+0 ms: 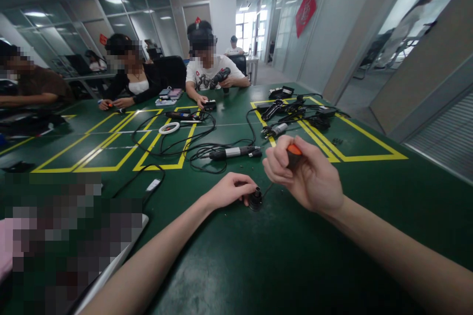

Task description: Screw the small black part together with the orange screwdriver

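Black round part (255,200) stands on the green table (207,266), directly in front of the wearer and between the two hands. From my remote station I note its form: a broad, stepped disc at the bottom, with a narrower upright neck rising from its middle. I find the colour dark throughout, with a dull shine along the lower rim. Finer surface detail is too small for me to read.

Left hand (234,190): thumb and fingers are closed on the part's near-left side and neck, palm down. Right hand (314,174): fingers are wrapped firmly around a screwdriver (294,149) with an orange and dark handle, raised above the table. Its thin shaft slants down and left toward the part; I cannot tell whether the tip touches it.

Beyond the hands I record a grey and black cylindrical tool (232,153) lying on its side among black cables, with a white ring (166,132) farther off to the left. Across the table, a co-worker (207,69) in a white shirt holds a black drill (220,78).
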`<state>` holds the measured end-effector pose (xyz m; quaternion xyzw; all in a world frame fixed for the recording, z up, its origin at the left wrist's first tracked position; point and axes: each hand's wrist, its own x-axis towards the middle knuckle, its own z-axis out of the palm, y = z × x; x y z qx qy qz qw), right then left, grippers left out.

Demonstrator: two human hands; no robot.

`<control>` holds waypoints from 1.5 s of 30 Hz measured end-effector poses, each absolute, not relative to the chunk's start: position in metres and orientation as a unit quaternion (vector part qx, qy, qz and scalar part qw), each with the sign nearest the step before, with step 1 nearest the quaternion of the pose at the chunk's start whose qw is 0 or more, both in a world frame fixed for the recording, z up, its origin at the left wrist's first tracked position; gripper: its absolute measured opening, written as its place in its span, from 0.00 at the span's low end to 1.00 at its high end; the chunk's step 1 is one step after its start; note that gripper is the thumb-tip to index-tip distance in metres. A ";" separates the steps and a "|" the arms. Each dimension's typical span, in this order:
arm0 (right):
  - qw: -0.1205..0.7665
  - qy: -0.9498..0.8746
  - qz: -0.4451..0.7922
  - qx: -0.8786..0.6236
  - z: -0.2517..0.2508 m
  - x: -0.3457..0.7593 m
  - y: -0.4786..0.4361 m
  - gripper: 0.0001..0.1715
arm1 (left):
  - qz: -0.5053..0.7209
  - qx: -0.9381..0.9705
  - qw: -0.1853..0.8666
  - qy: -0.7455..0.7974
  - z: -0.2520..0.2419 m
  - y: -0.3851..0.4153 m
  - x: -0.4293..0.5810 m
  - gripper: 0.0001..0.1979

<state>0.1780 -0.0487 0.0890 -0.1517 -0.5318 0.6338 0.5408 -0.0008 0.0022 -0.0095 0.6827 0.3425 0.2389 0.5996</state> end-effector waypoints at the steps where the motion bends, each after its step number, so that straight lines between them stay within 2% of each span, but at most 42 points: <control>1: 0.537 -0.531 0.639 -0.147 0.088 0.178 -0.049 0.25 | 0.239 0.683 0.600 0.342 -0.010 0.002 -0.001 0.13; 9: 0.542 -0.535 0.632 -0.146 0.086 0.178 -0.054 0.15 | 0.240 0.683 0.600 0.342 -0.011 0.003 -0.002 0.15; 18: 0.523 -0.518 0.665 -0.126 0.086 0.178 -0.051 0.29 | 0.242 0.681 0.604 0.336 -0.009 0.002 -0.001 0.14; 22: 0.531 -0.513 0.664 -0.118 0.087 0.179 -0.052 0.19 | 0.235 0.682 0.602 0.343 -0.008 0.001 0.000 0.14; 24: 0.536 -0.520 0.653 -0.126 0.088 0.179 -0.052 0.17 | 0.232 0.682 0.601 0.346 -0.008 0.002 0.000 0.14; 29: 0.522 -0.552 0.634 -0.144 0.087 0.178 -0.049 0.28 | 0.228 0.688 0.595 0.347 -0.008 0.002 -0.001 0.16; 32: 0.518 -0.542 0.647 -0.136 0.086 0.180 -0.048 0.29 | 0.230 0.691 0.594 0.343 -0.007 0.002 -0.001 0.16; 37: 0.525 -0.522 0.662 -0.116 0.085 0.181 -0.050 0.17 | 0.231 0.692 0.594 0.340 -0.008 0.002 -0.001 0.15; 39: 0.528 -0.528 0.654 -0.122 0.085 0.179 -0.050 0.15 | 0.233 0.690 0.595 0.339 -0.010 0.002 -0.001 0.16; 45: 0.545 -0.515 0.645 -0.146 0.084 0.173 -0.047 0.25 | 0.236 0.688 0.596 0.342 -0.010 0.002 -0.001 0.15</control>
